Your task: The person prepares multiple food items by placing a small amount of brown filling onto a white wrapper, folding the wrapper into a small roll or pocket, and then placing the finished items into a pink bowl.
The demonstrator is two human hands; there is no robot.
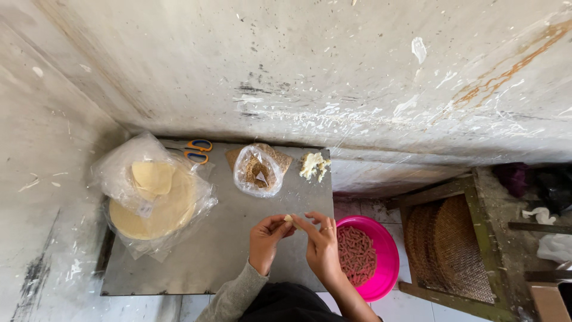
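Note:
Both my hands meet over the near right part of a grey metal table. My left hand and my right hand pinch one small pale piece of dough between their fingertips. A pile of crumbly pale filling lies at the table's far right corner. A clear bag of brown crumbs stands beside it on a brown paper. A stack of round pale wrappers rests in a crumpled plastic bag on the left.
A pink bowl of reddish-brown rolled pieces sits on the floor right of the table. Orange-and-blue scissors lie at the table's far edge. A wooden frame with woven trays stands further right. Concrete walls close in behind and left.

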